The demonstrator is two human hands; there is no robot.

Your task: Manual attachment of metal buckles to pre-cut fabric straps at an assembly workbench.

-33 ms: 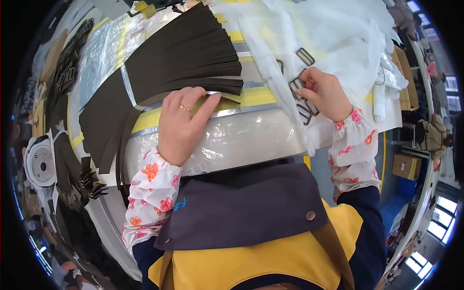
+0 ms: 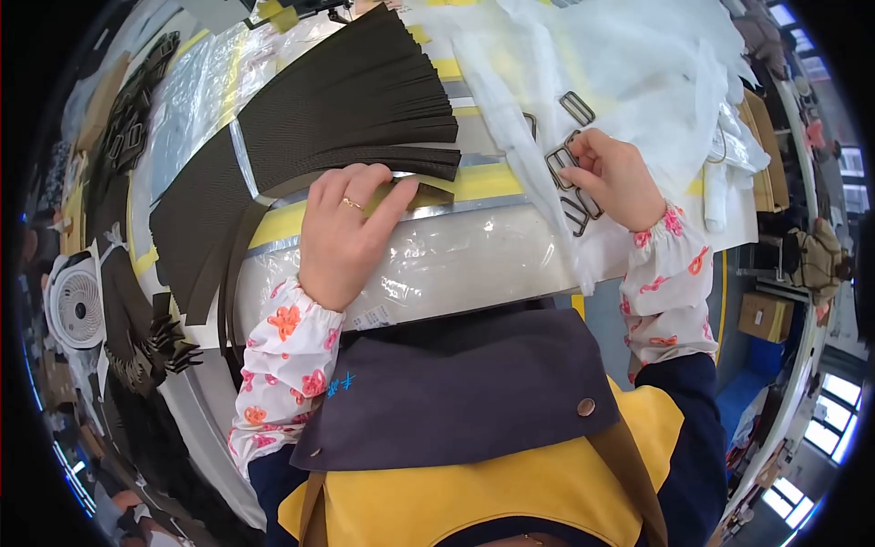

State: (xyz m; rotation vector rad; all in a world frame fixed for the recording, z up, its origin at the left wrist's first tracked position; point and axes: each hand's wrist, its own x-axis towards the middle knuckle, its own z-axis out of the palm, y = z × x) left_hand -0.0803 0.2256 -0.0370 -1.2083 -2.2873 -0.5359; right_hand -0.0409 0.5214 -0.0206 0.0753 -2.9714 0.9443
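Note:
A fanned stack of dark olive webbing strips (image 2: 346, 100) lies on the table, bound by a pale band (image 2: 242, 157). At its near edge my left hand (image 2: 339, 232) is closed, thumb and fingers pinching one webbing strip (image 2: 434, 191), whose free end points right. To the right, my right hand (image 2: 622, 180) pinches a dark metal slide buckle (image 2: 553, 173) between thumb and fingers; part of it is hidden by the hand. Several similar buckles lie around it, one slide buckle (image 2: 577, 108) just beyond and another buckle (image 2: 574, 217) nearer me.
White translucent wrapping (image 2: 629, 64) spreads over the table's right side. Yellow tape (image 2: 488, 180) and clear film cover the tabletop. A white fan (image 2: 77, 308) stands at the left, near more dark strips (image 2: 128, 319). A cardboard box (image 2: 764, 316) sits off to the right.
The strip in my left hand has turned slightly, showing more of its flat face. My right hand stays in the same place at the buckle.

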